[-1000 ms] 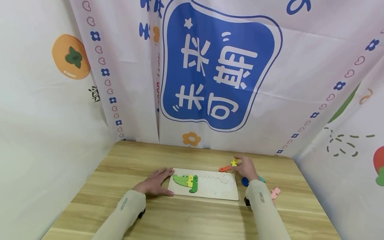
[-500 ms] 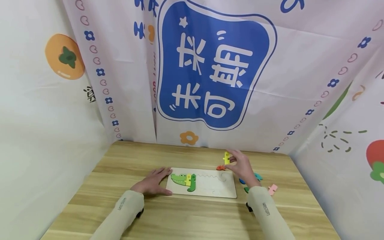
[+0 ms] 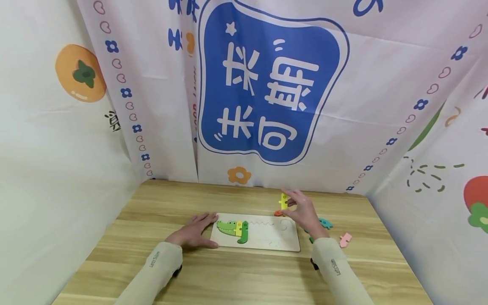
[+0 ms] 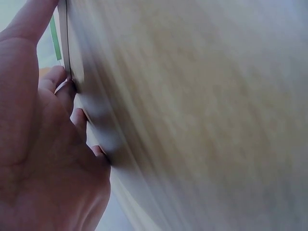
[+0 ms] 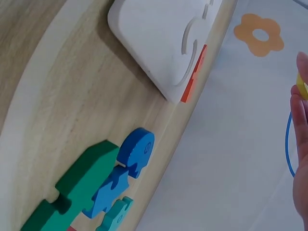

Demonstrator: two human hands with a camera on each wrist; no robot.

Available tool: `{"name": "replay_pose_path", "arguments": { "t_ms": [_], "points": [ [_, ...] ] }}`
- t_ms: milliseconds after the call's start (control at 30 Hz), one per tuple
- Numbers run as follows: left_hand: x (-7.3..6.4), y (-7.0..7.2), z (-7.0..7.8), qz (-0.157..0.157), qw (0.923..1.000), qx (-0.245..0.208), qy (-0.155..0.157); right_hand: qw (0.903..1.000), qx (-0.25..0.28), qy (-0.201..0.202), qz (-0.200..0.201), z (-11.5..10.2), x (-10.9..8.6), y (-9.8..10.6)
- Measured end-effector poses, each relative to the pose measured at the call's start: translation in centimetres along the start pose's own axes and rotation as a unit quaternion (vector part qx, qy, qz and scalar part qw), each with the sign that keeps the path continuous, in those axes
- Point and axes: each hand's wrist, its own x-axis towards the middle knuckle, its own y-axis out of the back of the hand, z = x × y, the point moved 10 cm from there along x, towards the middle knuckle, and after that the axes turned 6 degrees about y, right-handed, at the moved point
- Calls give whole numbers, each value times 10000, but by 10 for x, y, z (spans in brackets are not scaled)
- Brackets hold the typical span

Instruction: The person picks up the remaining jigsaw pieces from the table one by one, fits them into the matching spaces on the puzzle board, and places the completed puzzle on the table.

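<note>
A pale wooden puzzle board (image 3: pixel 270 240) lies on the table. At its left end sit a green crocodile head piece (image 3: pixel 225 228), a yellow piece (image 3: pixel 238 228) and a green leg piece (image 3: pixel 242 235). My left hand (image 3: pixel 195 233) rests at that end, thumb and fingers spread along the board's edge. My right hand (image 3: pixel 305 213) pinches a yellow puzzle piece (image 3: pixel 284 201), held upright beyond the board's far right corner. Just below it, an orange piece (image 3: pixel 279 213) lies by the far edge. The right wrist view catches only a sliver of the pinched yellow piece (image 5: pixel 301 86).
Right of the board lie loose pieces: a teal one (image 3: pixel 325 223), a pink one (image 3: pixel 345 240), and, in the right wrist view, a thick green piece (image 5: pixel 84 180) beside blue pieces (image 5: pixel 137 150). A printed cloth (image 3: pixel 324 169) hangs behind the table's far edge.
My right hand has lifted the yellow piece from near the orange one, turned it upright and shifted slightly left. The left hand stays at the board's left end.
</note>
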Motion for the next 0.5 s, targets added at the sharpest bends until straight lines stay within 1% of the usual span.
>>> {"name": "replay_pose_path", "arguments": {
  "t_ms": [167,367,500],
  "points": [
    [-1,-1,1,7,10000,31,-34,9997,-25,-193,-138,-1,-2,-6],
    [-1,-1,0,4,10000,15,7,9977,198,-515,-384,2,-5,-27],
    [-1,0,0,-11,10000,2,10,9965,325,-621,-450,1,-6,-40]
  ]
}}
